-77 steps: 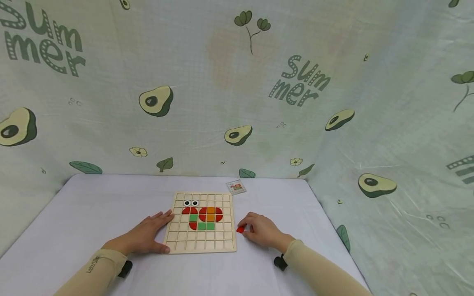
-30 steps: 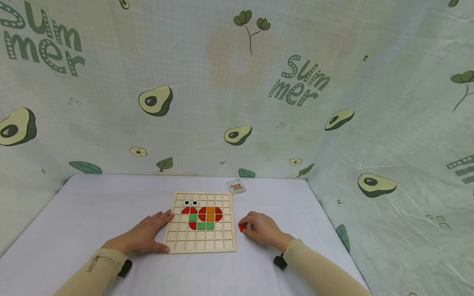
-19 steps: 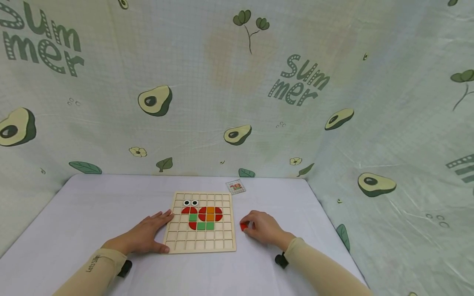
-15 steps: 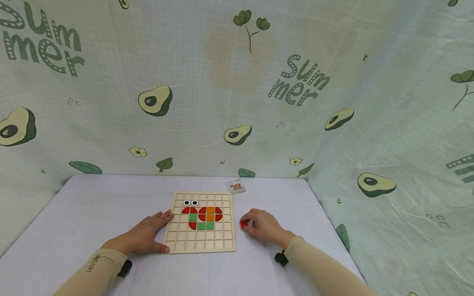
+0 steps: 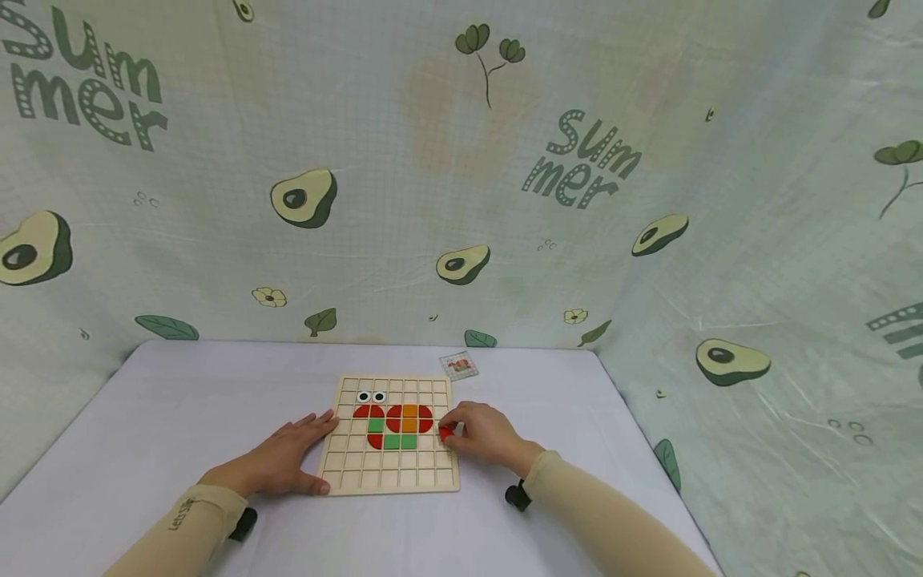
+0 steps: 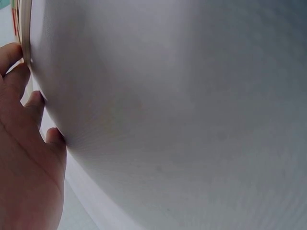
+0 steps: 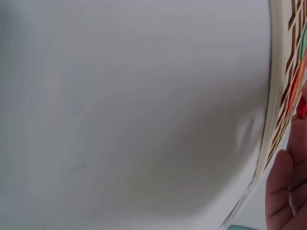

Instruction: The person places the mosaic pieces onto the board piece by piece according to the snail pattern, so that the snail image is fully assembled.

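Observation:
A wooden grid board [image 5: 389, 479] lies on the table, with red, green and orange tiles and two eye tiles [image 5: 371, 397] set in its squares. My left hand [image 5: 277, 457] rests spread at the board's left edge, its thumb at the near corner; the left wrist view shows its fingers [image 6: 33, 103] by the board's side. With thumb and forefinger my right hand [image 5: 486, 433] pinches a red tile [image 5: 445, 433] over the board's right columns, just right of the red and orange round shape [image 5: 409, 418]. In the right wrist view the fingers partly hide this red tile [image 7: 301, 108].
A small picture card [image 5: 459, 365] with a coloured pattern on a grid lies past the board's far right corner. The white-covered table [image 5: 216, 385] meets a hanging cloth [image 5: 389, 240] printed with avocados at its back and right.
My right hand, with the red tile pinched in it, has moved left from beside the board to over its right columns. The left hand stays where it was.

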A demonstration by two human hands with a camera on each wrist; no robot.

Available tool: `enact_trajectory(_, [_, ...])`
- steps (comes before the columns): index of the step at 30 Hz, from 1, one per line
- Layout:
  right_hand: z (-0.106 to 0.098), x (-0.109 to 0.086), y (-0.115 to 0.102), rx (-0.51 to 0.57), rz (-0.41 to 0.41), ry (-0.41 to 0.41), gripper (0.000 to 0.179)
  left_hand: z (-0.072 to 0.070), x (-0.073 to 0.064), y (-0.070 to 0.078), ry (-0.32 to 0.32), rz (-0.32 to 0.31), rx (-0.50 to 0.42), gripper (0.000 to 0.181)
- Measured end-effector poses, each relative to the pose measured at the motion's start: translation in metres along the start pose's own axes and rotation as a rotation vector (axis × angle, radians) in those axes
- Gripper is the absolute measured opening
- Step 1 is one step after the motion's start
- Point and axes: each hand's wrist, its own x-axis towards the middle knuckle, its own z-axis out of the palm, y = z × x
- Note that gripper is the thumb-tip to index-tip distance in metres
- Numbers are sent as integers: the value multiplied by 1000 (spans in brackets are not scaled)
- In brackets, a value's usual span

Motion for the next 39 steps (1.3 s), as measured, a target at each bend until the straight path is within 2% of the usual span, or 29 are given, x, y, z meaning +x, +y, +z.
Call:
enact_trajectory(10, [16, 15, -25, -45, 13, -22, 25, 1, 0, 0, -8, -21, -4, 111])
enact_trajectory(23, [18, 13, -31, -60, 0, 13, 21, 3, 0, -3, 5, -3, 8, 111])
enact_trajectory(39, [16, 12, -33, -47, 25, -1, 21, 1, 0, -1, 4, -1, 5, 111])
